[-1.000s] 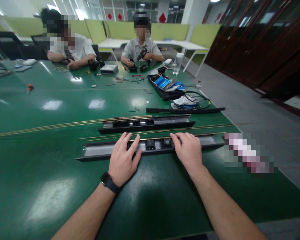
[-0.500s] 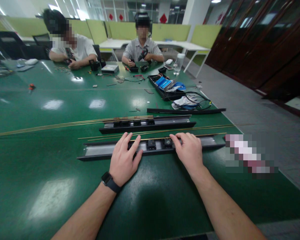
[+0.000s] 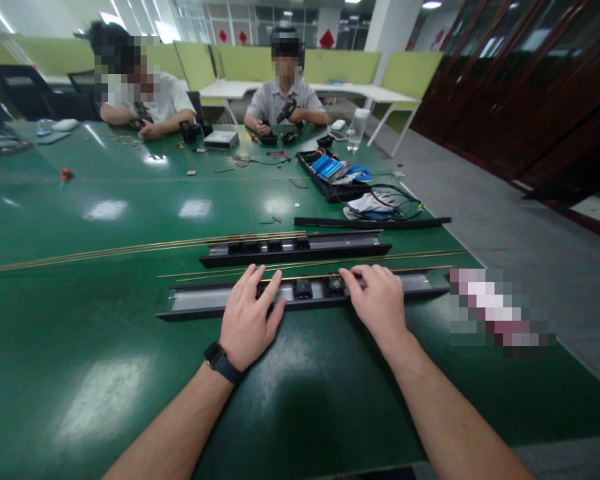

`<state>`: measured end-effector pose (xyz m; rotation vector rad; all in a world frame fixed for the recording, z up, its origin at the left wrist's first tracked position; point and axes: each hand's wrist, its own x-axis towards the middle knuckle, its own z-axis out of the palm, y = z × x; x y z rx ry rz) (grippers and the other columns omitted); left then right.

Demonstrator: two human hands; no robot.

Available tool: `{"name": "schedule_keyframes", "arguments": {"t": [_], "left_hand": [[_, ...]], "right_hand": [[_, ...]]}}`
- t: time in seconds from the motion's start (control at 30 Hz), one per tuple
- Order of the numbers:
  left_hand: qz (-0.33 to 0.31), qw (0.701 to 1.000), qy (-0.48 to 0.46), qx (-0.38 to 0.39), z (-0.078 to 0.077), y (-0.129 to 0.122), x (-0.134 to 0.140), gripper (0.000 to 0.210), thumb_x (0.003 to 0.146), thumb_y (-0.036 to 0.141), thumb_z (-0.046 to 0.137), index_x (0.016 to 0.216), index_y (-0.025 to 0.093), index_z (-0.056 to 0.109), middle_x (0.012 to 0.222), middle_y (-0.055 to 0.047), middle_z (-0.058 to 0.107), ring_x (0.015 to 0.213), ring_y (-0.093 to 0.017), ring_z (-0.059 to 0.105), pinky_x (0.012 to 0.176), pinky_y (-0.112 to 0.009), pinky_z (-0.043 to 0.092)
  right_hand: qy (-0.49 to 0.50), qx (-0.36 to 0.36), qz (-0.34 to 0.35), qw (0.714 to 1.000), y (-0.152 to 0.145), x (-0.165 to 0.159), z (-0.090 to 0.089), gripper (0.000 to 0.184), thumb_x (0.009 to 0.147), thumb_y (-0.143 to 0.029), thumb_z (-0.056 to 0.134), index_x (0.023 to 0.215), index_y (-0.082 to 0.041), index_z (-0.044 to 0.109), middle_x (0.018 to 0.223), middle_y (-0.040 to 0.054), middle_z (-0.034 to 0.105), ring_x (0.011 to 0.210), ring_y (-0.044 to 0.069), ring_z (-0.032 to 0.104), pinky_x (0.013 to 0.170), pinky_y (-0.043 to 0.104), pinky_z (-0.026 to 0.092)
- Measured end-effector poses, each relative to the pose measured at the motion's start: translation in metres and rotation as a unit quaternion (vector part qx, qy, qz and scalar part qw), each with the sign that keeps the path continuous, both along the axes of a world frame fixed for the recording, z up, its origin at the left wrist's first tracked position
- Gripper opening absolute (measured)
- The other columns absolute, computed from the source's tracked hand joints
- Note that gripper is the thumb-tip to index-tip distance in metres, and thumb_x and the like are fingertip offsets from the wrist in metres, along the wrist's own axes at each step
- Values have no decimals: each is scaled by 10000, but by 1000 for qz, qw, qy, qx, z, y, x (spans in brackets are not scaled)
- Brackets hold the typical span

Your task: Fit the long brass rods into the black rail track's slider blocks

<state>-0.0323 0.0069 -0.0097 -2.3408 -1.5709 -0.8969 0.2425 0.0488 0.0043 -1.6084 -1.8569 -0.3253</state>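
A long black-edged channel [image 3: 195, 300] with a silvery inside lies across the table in front of me. Small black blocks [image 3: 303, 289] sit in it between my hands. Along its far edge runs a thin brass-coloured rod [image 3: 313, 277]. My left hand [image 3: 247, 323], fingers spread, rests over the channel and touches the rod's side of it. With thumb and forefinger together, my right hand [image 3: 380, 303] pinches the rod near the right-hand block; its other fingers curl over the channel and are partly hidden.
Beyond lies a second channel [image 3: 340, 252] with more long rods [image 3: 130, 249] across it. A black strip [image 3: 370, 222], a glove [image 3: 373, 203] with cables and a black tray [image 3: 325, 190] are farther back. Two people [image 3: 286, 100] sit across the green table. A blurred-out item [image 3: 500, 307] lies right.
Both hands keep the same places on the channel and rod. The view has shifted very slightly; nothing else visibly moves.
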Motion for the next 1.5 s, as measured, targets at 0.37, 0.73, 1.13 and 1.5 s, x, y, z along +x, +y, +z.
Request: {"name": "schedule_keyframes", "arguments": {"t": [0.37, 0.73, 1.13, 1.5], "left_hand": [[0, 1000, -4, -1, 0, 0, 0, 554, 1016, 343, 616, 1549, 219, 528, 1577, -195, 510, 1539, -381, 421, 1209, -569, 448], [0, 1000, -1, 0, 2, -1, 1, 551, 1017, 333, 618, 1545, 208, 522, 1571, -202, 511, 1540, -381, 418, 1204, -574, 454], [0, 1000, -2, -4, 1, -1, 0, 560, 1018, 339, 611, 1557, 224, 506, 1573, -190, 511, 1544, -378, 414, 1211, -571, 448], [1, 1000, -10, -14, 1, -1, 1, 570, 1010, 334, 618, 1560, 221, 512, 1585, -193, 506, 1549, -384, 407, 1218, -574, 439]], "right_hand": [[4, -6, -11, 1000, 0, 1, 1, 400, 1059, -512, 565, 899, -202, 759, 844, 61, 689, 851, 226, 578, 796, 363, 327], [-13, 3, -8, 1000, 0, 2, -1, 416, 1060, -524, 562, 871, -207, 755, 825, 60, 666, 852, 230, 566, 783, 360, 320], [-3, -5, -20, 1000, -2, 1, 2, 414, 1059, -527, 547, 895, -216, 765, 851, 73, 684, 877, 239, 568, 811, 366, 327], [-7, -13, -19, 1000, -1, 3, 1, 438, 1059, -546, 538, 870, -215, 754, 832, 72, 666, 865, 240, 550, 800, 365, 315]]}}
